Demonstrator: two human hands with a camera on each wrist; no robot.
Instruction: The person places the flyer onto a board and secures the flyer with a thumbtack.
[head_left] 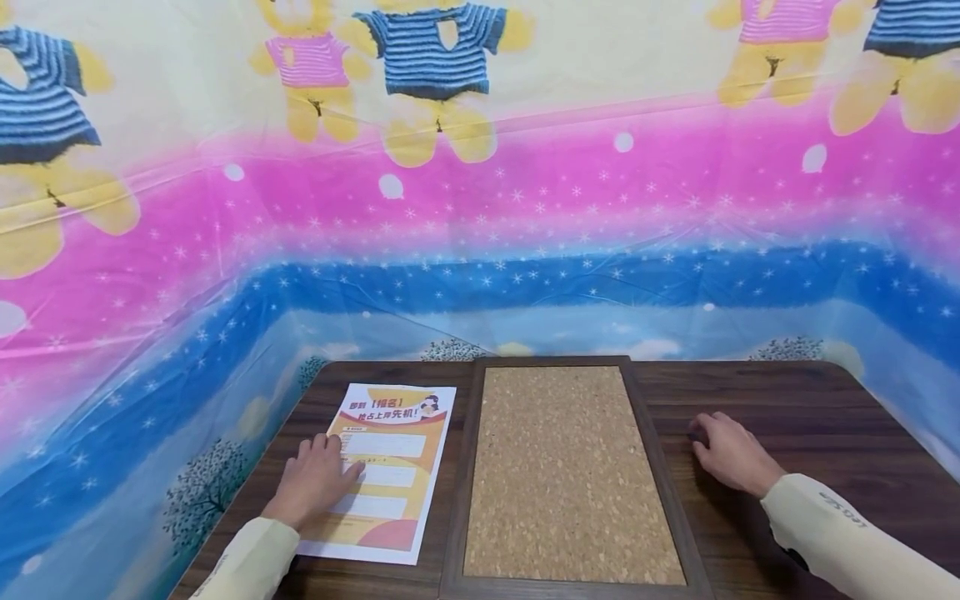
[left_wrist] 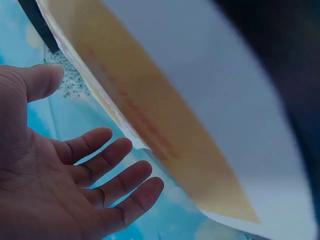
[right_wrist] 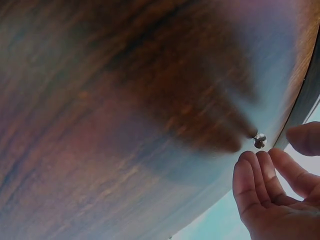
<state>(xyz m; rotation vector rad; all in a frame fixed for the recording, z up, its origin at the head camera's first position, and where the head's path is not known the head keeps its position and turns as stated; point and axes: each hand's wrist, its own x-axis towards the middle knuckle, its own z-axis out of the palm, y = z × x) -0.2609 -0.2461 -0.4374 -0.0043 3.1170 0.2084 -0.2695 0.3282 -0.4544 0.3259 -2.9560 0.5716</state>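
Note:
A printed orange and white poster sheet (head_left: 390, 450) lies on the dark wooden table, left of a framed cork board (head_left: 570, 475). Over the sheet's left edge is my left hand (head_left: 311, 479); the left wrist view shows its fingers loosely spread, with the sheet (left_wrist: 200, 125) beyond the fingertips. My right hand (head_left: 738, 454) is low over the table, right of the board, fingers bent a little. In the right wrist view a small round shiny metal piece (right_wrist: 259, 140) sits on the tabletop, right by the fingertips of that hand.
The dark brown table (head_left: 847, 433) reaches back to a patterned cloth (head_left: 525, 208) hanging behind it and at both sides. The cork board's brown frame (head_left: 660, 450) stands upright in view from the table's back edge towards the front.

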